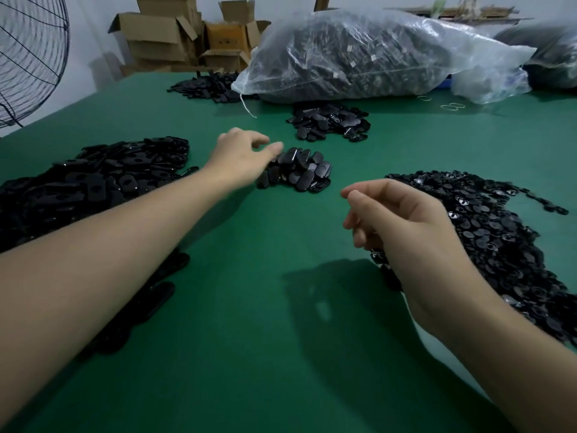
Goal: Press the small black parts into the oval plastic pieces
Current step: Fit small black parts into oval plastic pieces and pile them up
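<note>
Our two bare forearms stretch out over the green worktop [265,323] from its near edge. The left hand [240,157] hovers mid-worktop at the left side of a small heap of oval pieces [299,171]. Its thumb and forefinger are a little apart with nothing between them, and the thumb tip is just beside the nearest oval. It is slightly blurred. The right hand [402,220] hangs lower, over the near-left fringe of a broad spread of small black parts [499,232] along the right edge. Its fingers are loosely curled and we see nothing held in them.

We judge this to be the gap between two assemblies. Both hands are empty, and each is at its own supply. The next move calls for the left hand to pinch one oval free of the heap without dragging its neighbours. The right must single out one small part, and the two must then be brought together over the bare middle of the worktop.

The ovals lie overlapped and leaning on one another. Most have their long axis running roughly from the near edge toward the far edge, with a few skewed. We cannot tell which face is up.

A larger pile of flat black plates [93,179] lies along the left edge.
</note>
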